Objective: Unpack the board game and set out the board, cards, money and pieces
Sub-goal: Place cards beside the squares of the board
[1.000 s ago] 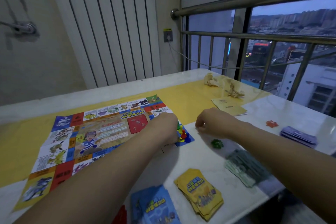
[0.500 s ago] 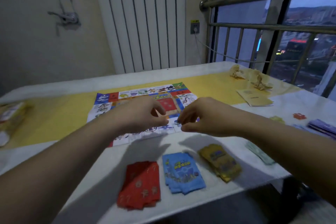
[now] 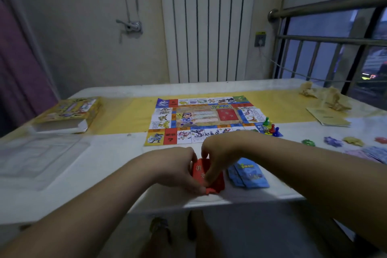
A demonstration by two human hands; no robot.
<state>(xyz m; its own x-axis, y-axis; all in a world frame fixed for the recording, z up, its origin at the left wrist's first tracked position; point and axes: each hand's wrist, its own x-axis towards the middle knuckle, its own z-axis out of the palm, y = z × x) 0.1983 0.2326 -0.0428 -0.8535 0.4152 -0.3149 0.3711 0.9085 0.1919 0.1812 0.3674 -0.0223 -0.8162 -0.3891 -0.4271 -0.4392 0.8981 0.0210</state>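
Lower centre of frame: left hand (image 3: pixel 178 170) and right hand (image 3: pixel 219 153) both curl their fingers round the red card stack (image 3: pixel 211 178), likely squaring it. The stack sits near the table (image 3: pixel 115 163) front edge, just left of the blue cards (image 3: pixel 249 174). Risk: a slack grip fans cards over the edge, or the right wrist nudges the blue pile.
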